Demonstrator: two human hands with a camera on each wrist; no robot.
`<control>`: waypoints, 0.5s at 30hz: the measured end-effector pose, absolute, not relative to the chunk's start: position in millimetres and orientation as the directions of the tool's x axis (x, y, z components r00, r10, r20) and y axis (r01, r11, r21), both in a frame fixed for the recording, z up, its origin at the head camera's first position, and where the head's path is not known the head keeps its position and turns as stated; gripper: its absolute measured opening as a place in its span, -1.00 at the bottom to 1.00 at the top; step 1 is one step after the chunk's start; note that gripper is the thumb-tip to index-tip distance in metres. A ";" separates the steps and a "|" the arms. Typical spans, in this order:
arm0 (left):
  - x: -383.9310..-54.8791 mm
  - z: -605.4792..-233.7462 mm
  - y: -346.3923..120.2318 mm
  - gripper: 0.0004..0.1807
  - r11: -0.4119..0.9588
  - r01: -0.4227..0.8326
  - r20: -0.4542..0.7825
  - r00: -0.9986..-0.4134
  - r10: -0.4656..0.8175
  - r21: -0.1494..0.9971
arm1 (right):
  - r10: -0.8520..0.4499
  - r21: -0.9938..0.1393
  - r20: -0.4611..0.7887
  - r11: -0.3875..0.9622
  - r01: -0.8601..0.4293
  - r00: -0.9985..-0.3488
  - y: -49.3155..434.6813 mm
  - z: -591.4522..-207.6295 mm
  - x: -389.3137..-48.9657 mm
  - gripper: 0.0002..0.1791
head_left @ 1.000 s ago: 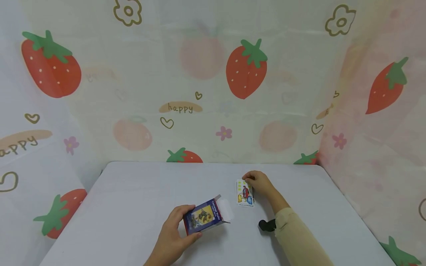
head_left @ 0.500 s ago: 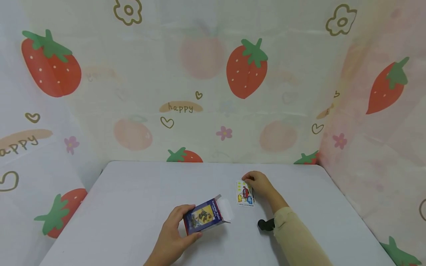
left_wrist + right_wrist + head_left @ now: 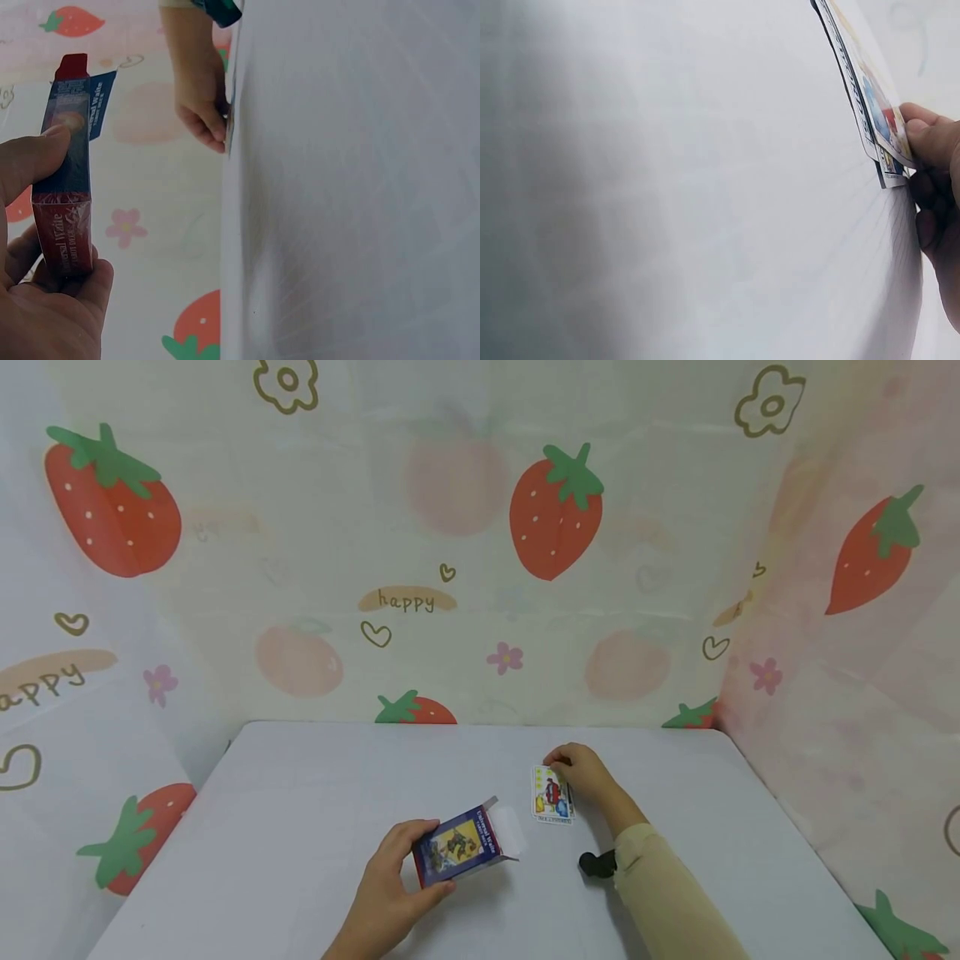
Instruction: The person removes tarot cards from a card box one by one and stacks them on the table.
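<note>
My left hand point(image 3: 386, 889) grips a dark blue and red tarot card box point(image 3: 456, 847) by its long sides, above the table. Its end flap stands open toward the right. In the left wrist view the box's red-and-blue edge point(image 3: 67, 232) faces the camera, with the thumb across it. At the middle right of the table, my right hand point(image 3: 591, 777) pinches the top corner of a tarot card point(image 3: 551, 795) between thumb and fingers. Up close in the right wrist view, this upper card point(image 3: 885, 105) sits slightly skewed over other cards beneath it.
A white-covered table point(image 3: 330, 777) stands against a fabric backdrop point(image 3: 472, 527) printed with strawberries. A black object point(image 3: 597, 865) juts from beside the right sleeve point(image 3: 667, 885), over the table.
Both hands, the box and the cards hold nearly the same places. Only a slight shift of the head view shows.
</note>
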State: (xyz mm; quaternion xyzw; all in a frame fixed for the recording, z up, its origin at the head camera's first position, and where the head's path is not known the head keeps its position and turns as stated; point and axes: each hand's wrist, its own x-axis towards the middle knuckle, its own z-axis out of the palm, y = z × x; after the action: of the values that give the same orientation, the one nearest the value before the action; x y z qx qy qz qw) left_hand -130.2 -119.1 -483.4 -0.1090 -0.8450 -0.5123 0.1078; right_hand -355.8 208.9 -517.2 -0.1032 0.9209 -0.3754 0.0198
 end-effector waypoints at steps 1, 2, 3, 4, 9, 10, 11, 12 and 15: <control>-130.0 -483.3 -119.1 -0.15 0.451 0.294 0.293 -0.953 0.074 0.843 | -0.206 -0.695 0.042 0.697 -0.177 -0.978 208.9 -517.5 -356.0 -0.87; -129.9 -483.0 -119.1 -0.14 0.454 0.291 0.290 -0.954 0.073 0.842 | -0.209 -0.690 0.046 0.700 -0.183 -0.977 208.9 -517.8 -356.3 -0.87; -129.8 -482.7 -119.0 -0.14 0.454 0.289 0.288 -0.955 0.073 0.843 | -0.210 -0.690 0.046 0.700 -0.183 -0.977 208.8 -517.9 -356.3 -0.87; -129.7 -482.4 -119.0 -0.14 0.451 0.288 0.287 -0.955 0.074 0.844 | -0.209 -0.688 0.045 0.702 -0.182 -0.977 208.7 -518.2 -356.5 -0.87; -129.7 -481.4 -119.2 -0.14 0.448 0.287 0.283 -0.956 0.078 0.847 | -0.208 -0.680 0.034 0.712 -0.175 -0.978 207.7 -518.3 -356.7 -0.88; -129.7 -481.4 -119.2 -0.14 0.448 0.287 0.282 -0.956 0.079 0.847 | -0.208 -0.678 0.034 0.714 -0.175 -0.978 207.6 -518.0 -356.6 -0.88; -129.8 -481.4 -119.3 -0.14 0.448 0.286 0.281 -0.956 0.079 0.847 | -0.210 -0.675 0.036 0.716 -0.179 -0.977 207.7 -517.6 -356.3 -0.88; -129.8 -481.5 -119.4 -0.14 0.447 0.287 0.281 -0.956 0.080 0.847 | -0.212 -0.672 0.039 0.717 -0.183 -0.976 207.8 -517.0 -355.8 -0.88; -129.6 -481.9 -119.7 -0.14 0.443 0.289 0.283 -0.956 0.082 0.849 | -0.212 -0.674 0.043 0.715 -0.185 -0.976 208.3 -515.1 -354.3 -0.87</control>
State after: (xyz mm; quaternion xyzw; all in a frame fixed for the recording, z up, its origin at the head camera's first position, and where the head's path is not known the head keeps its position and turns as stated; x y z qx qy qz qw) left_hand -129.6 -119.7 -481.9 -0.1100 -0.8434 -0.5163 0.1003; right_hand -354.3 208.3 -515.1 -0.1070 0.9259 -0.3618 0.0186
